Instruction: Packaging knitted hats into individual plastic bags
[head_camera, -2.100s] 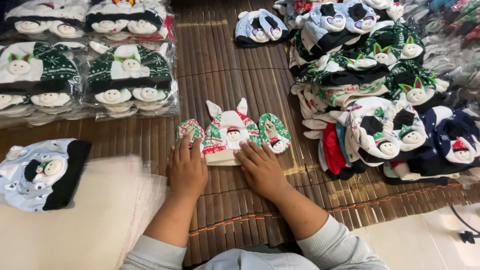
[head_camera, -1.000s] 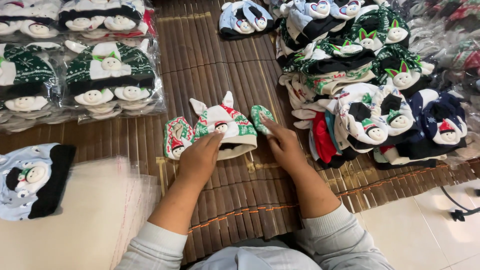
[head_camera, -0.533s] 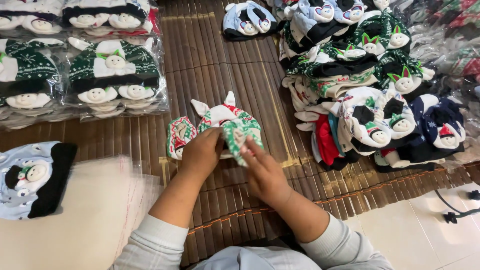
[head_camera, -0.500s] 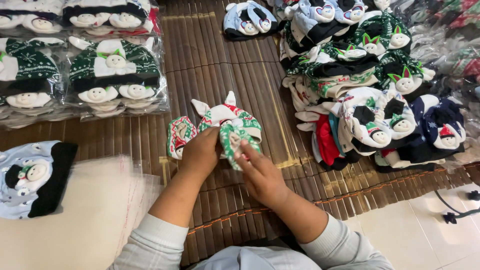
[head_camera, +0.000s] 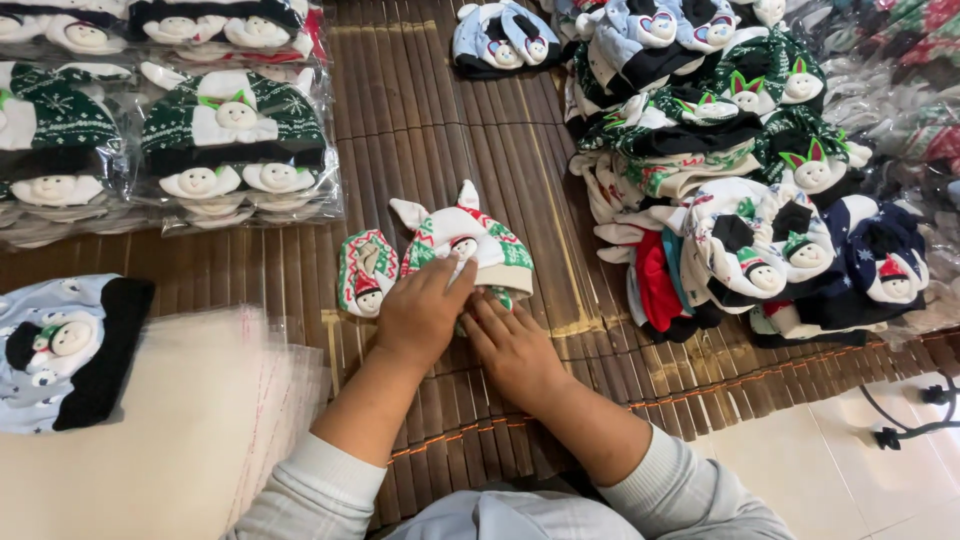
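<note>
While both hands are pressing down at the middle of the scene, a brown slatted bamboo mat (head_camera: 420, 120) is covering most of the work surface, its strips running from near to far. The left hand (head_camera: 420, 312) is lying flat with fingers spread loosely over the near edge of a small knitted hat (head_camera: 470, 240) in white, green and red, with two white ears and a little snowman face. The right hand (head_camera: 510, 345) is sitting just beside it, its fingers extended and pushing on the hat's lower right edge; neither hand is clenching or lifting anything. A matching green-and-red mitten (head_camera: 365, 270) is lying just left of the hat, touching the mat, near the left hand.

On the far left, clear plastic bags of packed green snowman hats (head_camera: 235, 130) are lying side by side. On the near left, a stack of empty clear plastic bags (head_camera: 150, 420) is covering the mat, with a pale blue and black snowman hat (head_camera: 65, 350) resting at its left edge. To the right, a loose pile of unpacked hats (head_camera: 760, 190) in green, navy, white and red is spreading toward the far edge. At the near right, pale floor tiles (head_camera: 850, 460) are showing beyond the mat, with a black cable (head_camera: 900, 425) trailing across them. Grey sleeves (head_camera: 320, 490) are covering both forearms.
</note>
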